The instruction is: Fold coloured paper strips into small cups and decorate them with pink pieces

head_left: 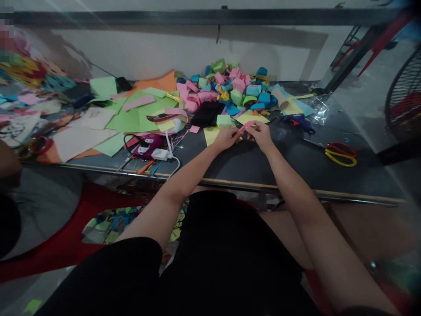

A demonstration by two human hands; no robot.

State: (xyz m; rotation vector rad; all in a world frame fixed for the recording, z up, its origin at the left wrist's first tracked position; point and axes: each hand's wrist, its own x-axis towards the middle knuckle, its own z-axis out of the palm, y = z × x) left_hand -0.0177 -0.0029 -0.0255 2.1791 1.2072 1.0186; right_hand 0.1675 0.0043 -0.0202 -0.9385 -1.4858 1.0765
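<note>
Between my two hands, above the dark table, is a small pink piece [246,127]. My left hand [226,137] pinches its left end, and my right hand [259,133] grips the right end. A pale green block [224,121] stands just behind my left hand, with a yellow sheet [209,136] partly under that hand. Another yellow sheet [252,116] lies behind the pink piece. Farther back is a heap of small folded paper shapes [238,85] in pink, blue, green and yellow.
Scissors with red and yellow handles [341,153] and a blue glue gun [298,123] lie to the right. Left are a purple power strip [148,145] with a white plug, green sheets [136,115] and another person's arm [9,162]. A fan [406,92] stands far right.
</note>
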